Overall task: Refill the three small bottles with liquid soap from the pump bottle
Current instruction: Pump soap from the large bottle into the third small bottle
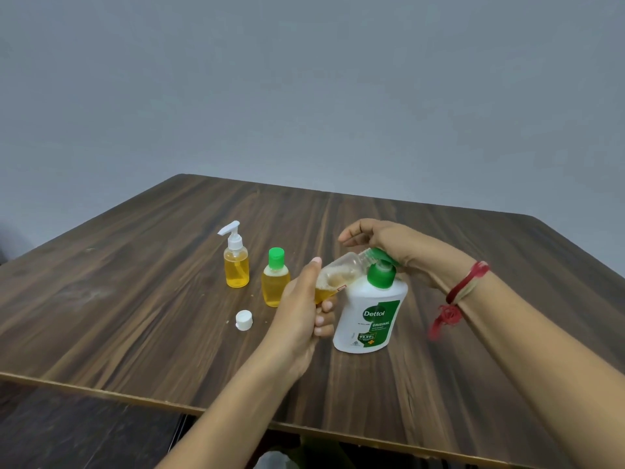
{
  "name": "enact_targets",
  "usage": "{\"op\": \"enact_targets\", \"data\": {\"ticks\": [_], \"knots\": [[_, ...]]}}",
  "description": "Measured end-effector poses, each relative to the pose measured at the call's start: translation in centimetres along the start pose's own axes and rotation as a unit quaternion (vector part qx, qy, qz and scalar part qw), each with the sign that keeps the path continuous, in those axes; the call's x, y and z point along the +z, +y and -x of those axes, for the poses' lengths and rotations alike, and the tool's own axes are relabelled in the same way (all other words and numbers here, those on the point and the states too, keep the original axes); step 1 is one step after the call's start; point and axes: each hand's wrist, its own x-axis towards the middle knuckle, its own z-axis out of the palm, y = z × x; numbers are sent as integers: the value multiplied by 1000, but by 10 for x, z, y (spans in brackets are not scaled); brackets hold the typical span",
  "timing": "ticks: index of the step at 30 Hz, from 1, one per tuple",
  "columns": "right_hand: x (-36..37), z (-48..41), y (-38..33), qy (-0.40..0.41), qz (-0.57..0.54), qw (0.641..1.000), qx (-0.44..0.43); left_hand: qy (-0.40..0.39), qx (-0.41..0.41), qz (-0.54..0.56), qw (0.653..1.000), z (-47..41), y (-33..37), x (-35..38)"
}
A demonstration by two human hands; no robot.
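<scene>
Our left hand [301, 309] grips the small clear plastic bottle [341, 270], tilted, mouth under the spout of the white green-pumped soap bottle [368, 313]; our right hand [389, 242] presses the pump, fingers loosely bent. 2 amber-filled bottles [275, 282] stand beyond, so we judge this bottle 3 of 3 — needing more strokes, then its white cap [244, 319].

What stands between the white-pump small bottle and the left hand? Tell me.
The green-capped small bottle stands upright between the white-pump bottle and the left hand, seen in the head view.
</scene>
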Motion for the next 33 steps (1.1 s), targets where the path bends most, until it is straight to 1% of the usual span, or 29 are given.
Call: {"op": "enact_targets", "data": {"ticks": [5, 10, 13, 18, 21, 28, 30, 33], "knots": [[1, 11, 2, 20, -12, 1000, -20, -5, -10, 1, 1000, 2, -3, 0], [0, 7, -4, 60, -10, 998, -36, 0, -1, 11, 1000, 1, 3, 1], [5, 8, 3, 54, -43, 997, -29, 4, -6, 11, 1000, 1, 0, -1], [0, 3, 3, 47, -21, 998, -28, -5, -7, 11, 1000, 2, 1, -1], [2, 3, 6, 42, -48, 997, -32, -1, -6, 12, 1000, 1, 1, -1], [2, 0, 9, 72, -62, 994, -49, -1, -5, 11, 1000, 2, 0, 0], [5, 1, 11, 67, -73, 994, -47, 1, -6, 11, 1000, 2, 0, -2], [3, 0, 8, 65, -59, 995, -47, 0, -4, 9, 1000, 3, 0, -1]]}}
